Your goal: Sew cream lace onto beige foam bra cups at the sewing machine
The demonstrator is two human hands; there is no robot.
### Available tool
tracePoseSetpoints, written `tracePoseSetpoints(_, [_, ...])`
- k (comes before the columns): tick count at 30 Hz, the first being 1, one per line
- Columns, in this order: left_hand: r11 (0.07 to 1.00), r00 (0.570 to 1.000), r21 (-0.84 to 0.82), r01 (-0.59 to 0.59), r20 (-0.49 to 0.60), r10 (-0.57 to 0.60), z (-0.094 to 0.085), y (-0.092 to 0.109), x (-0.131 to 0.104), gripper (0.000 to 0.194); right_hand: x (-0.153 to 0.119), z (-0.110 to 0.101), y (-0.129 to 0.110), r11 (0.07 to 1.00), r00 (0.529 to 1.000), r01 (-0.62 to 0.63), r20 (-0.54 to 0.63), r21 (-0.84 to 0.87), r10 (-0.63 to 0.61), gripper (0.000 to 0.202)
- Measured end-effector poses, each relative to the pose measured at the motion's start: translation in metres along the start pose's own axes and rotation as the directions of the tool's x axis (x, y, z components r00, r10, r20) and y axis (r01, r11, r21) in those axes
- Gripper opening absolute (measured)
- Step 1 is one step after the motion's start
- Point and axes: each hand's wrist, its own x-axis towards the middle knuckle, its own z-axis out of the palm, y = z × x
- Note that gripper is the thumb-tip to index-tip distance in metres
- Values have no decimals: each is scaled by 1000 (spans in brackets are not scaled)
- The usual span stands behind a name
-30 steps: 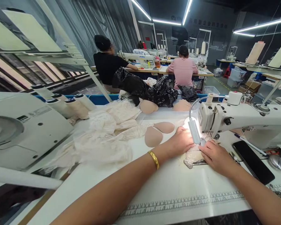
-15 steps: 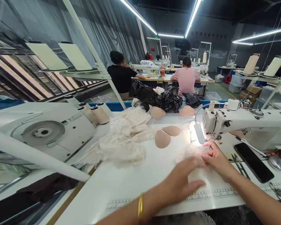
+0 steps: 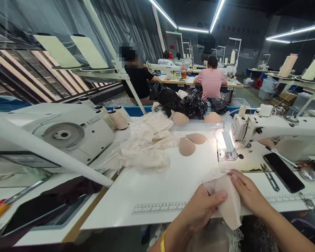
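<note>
Cream lace-edged fabric cup pinched between left hand and right hand, before the white sewing machine. Loose fringe hangs below; if one thumb slackens, the layers could slip out of line or the lace crease.

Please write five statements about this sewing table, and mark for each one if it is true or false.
1. The left hand and right hand both hold the cream bra cup. True.
2. The gold bracelet is on the right wrist. False: it is on the left wrist.
3. The thread snips lie on the black phone. False: they lie beside it.
4. The lamp at the sewing machine is lit. True.
5. Two beige bra cups lie on the table. True.
</note>
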Motion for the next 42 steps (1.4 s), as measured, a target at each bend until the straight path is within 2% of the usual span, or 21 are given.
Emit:
tracePoseSetpoints(2, [998,999,-43,-35,15,36,0,0,-3,49,1,-4,-3,976,996,-84,49,199,76,60])
tracePoseSetpoints(4, [990,992,-73,-122,-36,120,-1,0,-2,56,-2,-2,-3,917,992,-119,77,382,96,64])
tracePoseSetpoints(6, [983,982,-63,-175,-90,169,-2,1,0,56,-7,5,-1,878,992,-124,56,463,111,72])
tracePoseSetpoints(10, [975,946,-11,-222,-244,213,2,2,9,42,-10,18,5,867,994,-75,-30,492,103,85])
tracePoseSetpoints(14, [964,890,-48,-262,-397,223,8,1,17,43,-8,22,12,855,991,-44,-87,517,103,86])
tracePoseSetpoints(23, [960,890,-87,-267,-406,210,13,3,19,45,-4,16,25,825,986,-27,-122,564,115,84])
tracePoseSetpoints(26, [962,908,-105,-252,-370,197,15,5,19,47,-3,16,25,827,985,-18,-132,562,112,87])
tracePoseSetpoints(30, [975,942,-139,-173,-312,122,18,4,24,45,-2,16,24,831,985,5,-146,556,91,91])
tracePoseSetpoints(36, [956,937,-222,-190,-333,109,15,7,38,35,-5,2,31,916,995,9,-94,400,31,85])
tracePoseSetpoints(37, [960,948,-217,-174,-300,104,14,11,38,34,-5,-3,32,929,998,14,-69,370,13,83])
tracePoseSetpoints(39, [983,984,-144,-116,-152,94,13,22,37,37,-3,-14,30,955,999,50,-23,293,-45,80])
tracePoseSetpoints(41, [993,994,71,-98,62,94,10,36,34,40,5,-28,24,979,987,160,-8,126,-160,71])
tracePoseSetpoints(42, [964,981,238,-119,178,78,8,44,33,39,12,-35,20,966,966,258,6,-3,-258,61])
